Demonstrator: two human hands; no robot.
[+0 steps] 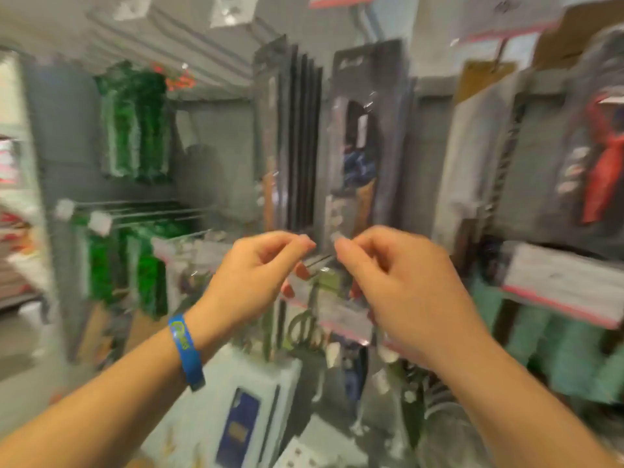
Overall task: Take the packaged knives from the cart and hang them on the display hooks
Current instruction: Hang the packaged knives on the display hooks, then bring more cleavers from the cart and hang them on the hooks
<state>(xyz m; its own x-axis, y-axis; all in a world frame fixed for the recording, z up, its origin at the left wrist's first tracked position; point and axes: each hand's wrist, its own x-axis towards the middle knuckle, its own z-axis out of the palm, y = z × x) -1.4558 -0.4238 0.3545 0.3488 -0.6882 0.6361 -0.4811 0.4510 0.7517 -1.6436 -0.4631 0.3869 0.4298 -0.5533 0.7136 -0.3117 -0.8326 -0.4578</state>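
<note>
Head view, blurred: 2 hands are raised side by side, the left hand (pixel 256 275) and right hand (pixel 398 285) both with fingers curled and thumb meeting forefinger. Their tips sit at the bottom edge of a hanging packaged knife (pixel 364 136), but I cannot tell whether either pinches it. A blue wristband (pixel 185 349) circles the left wrist. Just left hangs a row of dark packages (pixel 290 136). Farther left are green packages (pixel 135 123), with bare display hooks (pixel 162 38) above.

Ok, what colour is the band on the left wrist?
Blue, with a yellow-green logo; the head view shows the wristband clearly despite the blur.
</note>
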